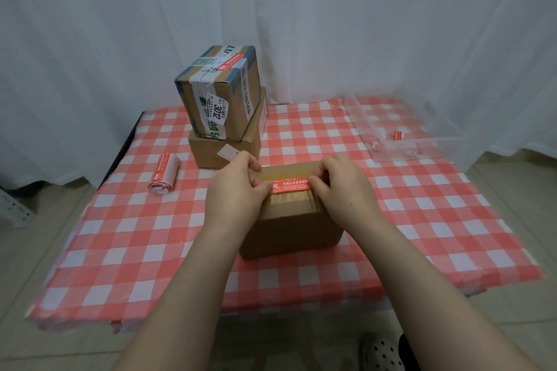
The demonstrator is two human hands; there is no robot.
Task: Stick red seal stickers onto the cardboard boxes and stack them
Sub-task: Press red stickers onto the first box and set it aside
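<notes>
Looking down at a white curtain (361,24) filling the whole back, with a table under a red-and-white checked cloth (422,220) in front of it. Spotting a clear plastic tray (446,139) sitting at the far right of the cloth. Seeing two cardboard boxes stacked at the far left, the taped upper box (217,90) sitting a bit turned on the plain lower box (223,150). Working on a third box (289,229) standing near the front middle of the cloth, just in front of the stack and well apart from the tray. Reaching in with the left hand (238,187) and right hand (340,187), both up at the top of that third box. Also catching a sticker roll (164,173) lying on its side at the left of the cloth, touching nothing else. Now the small stuff: pinching the red seal sticker (291,184) at both ends, thumb and forefinger of each hand pressed together on it, other fingers curled in. Holding it stretched across the top of the third box, over the brown tape seam; not managing to tell if it's stuck flat. Noticing an applied sticker (230,63) running across the upper box's top, and red scraps (397,135) lying in the tray.
</notes>
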